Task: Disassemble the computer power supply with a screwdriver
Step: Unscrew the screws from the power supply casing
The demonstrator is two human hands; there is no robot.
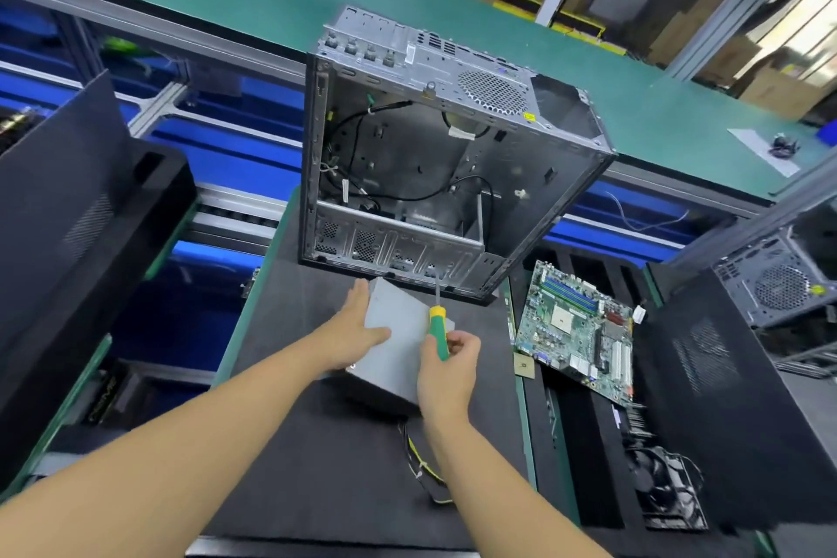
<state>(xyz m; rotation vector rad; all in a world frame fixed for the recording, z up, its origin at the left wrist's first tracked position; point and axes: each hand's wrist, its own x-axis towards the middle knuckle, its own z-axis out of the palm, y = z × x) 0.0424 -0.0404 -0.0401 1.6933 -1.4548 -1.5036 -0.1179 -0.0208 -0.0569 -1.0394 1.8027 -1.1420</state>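
Left hand point(358, 324) is lying flat, steadying the stiff, probably hefty power supply point(401, 347) beside the case point(561, 177); right hand point(448, 365) is gripping the screwdriver point(438, 331).

The right grip point(446, 376) covers the power supply's point(398, 344) near right corner, and the left grip point(355, 326) covers its left edge. The screwdriver point(438, 331) tip blurs into the case point(407, 177) frame, so contact cannot be told. The right forearm hides part of the wires point(419, 464). Past the table's point(317, 444) right edge, a second case point(779, 290) is cut off.
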